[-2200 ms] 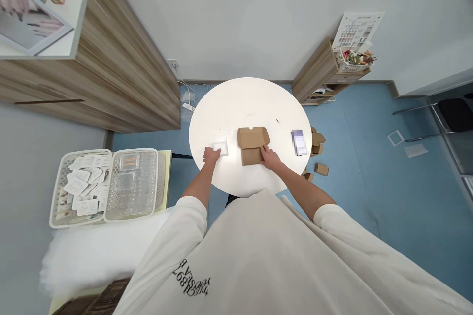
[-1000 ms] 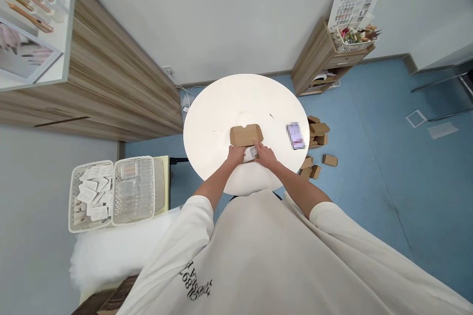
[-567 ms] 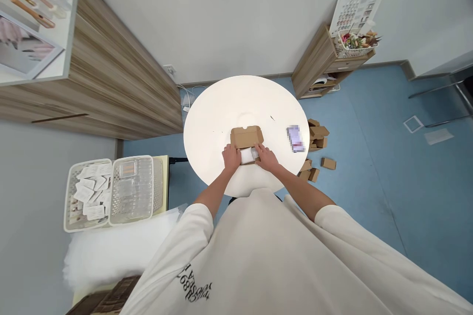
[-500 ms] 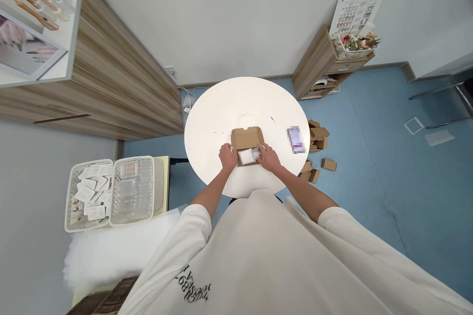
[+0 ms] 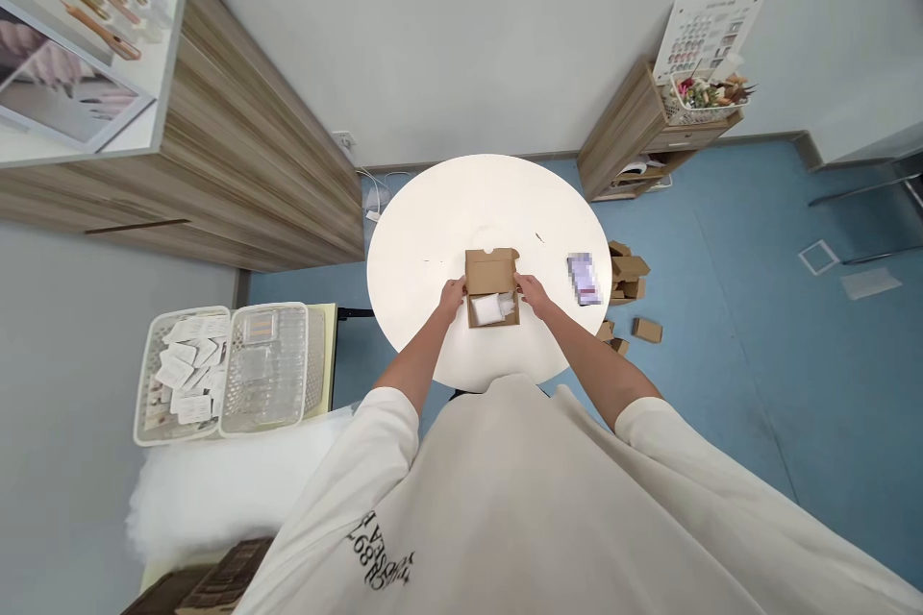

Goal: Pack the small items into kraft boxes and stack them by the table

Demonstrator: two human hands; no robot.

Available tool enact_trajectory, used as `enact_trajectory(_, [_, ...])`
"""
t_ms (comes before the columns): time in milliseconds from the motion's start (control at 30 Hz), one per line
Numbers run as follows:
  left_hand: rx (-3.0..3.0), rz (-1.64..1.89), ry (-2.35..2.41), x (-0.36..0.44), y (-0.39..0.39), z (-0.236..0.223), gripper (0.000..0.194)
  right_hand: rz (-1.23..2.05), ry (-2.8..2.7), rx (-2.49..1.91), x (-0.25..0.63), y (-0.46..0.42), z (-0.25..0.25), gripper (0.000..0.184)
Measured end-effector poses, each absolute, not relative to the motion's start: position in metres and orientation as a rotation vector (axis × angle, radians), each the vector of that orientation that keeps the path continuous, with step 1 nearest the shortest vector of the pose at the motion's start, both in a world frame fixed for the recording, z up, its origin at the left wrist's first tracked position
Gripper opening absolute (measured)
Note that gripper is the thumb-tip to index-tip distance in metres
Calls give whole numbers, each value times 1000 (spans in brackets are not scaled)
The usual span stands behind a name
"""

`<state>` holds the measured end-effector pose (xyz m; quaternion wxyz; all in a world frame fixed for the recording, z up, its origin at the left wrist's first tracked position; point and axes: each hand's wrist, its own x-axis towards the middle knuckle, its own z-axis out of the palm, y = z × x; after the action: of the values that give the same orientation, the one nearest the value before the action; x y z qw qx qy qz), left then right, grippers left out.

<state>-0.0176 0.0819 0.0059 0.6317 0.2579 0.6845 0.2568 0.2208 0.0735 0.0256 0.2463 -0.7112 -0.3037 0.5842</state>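
A small brown cardboard box (image 5: 491, 271) stands on the round white table (image 5: 433, 211) with its lid raised on the far side. Inside lies a white packet (image 5: 488, 309), with something clear or whitish beside it at the right. My left hand (image 5: 453, 296) grips the box's left side near the lid fold, fingers closed. On the opposite side my right hand (image 5: 532, 294) holds the right edge by the lid, its fingers bent around it.
A purple phone-like item (image 5: 584, 279), blurred, lies at the table's right. Cardboard boxes (image 5: 629, 277) sit on the floor beyond it. White baskets (image 5: 268, 307) with cards and clear cases stand at left. A tall wooden cabinet (image 5: 260, 135) and a small one (image 5: 620, 135) flank the table.
Both hands have moved from the box's open tray up to the sides by the lid. The lid stands more raised, and the packet now lies untouched inside. The view has shifted slightly.
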Motion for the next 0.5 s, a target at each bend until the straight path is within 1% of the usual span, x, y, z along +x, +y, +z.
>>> enact_trajectory(167, [641, 576, 1585, -24, 87, 10, 34, 1710, -754, -1863, 224, 76, 31, 46])
enact_trajectory(300, [640, 586, 1559, -31, 93, 13, 39, 1702, -767, -1848, 224, 82, 34, 50])
enact_trajectory(500, [609, 634, 1493, -41, 100, 20, 52, 1713, -691, -1775, 223, 91, 40, 62])
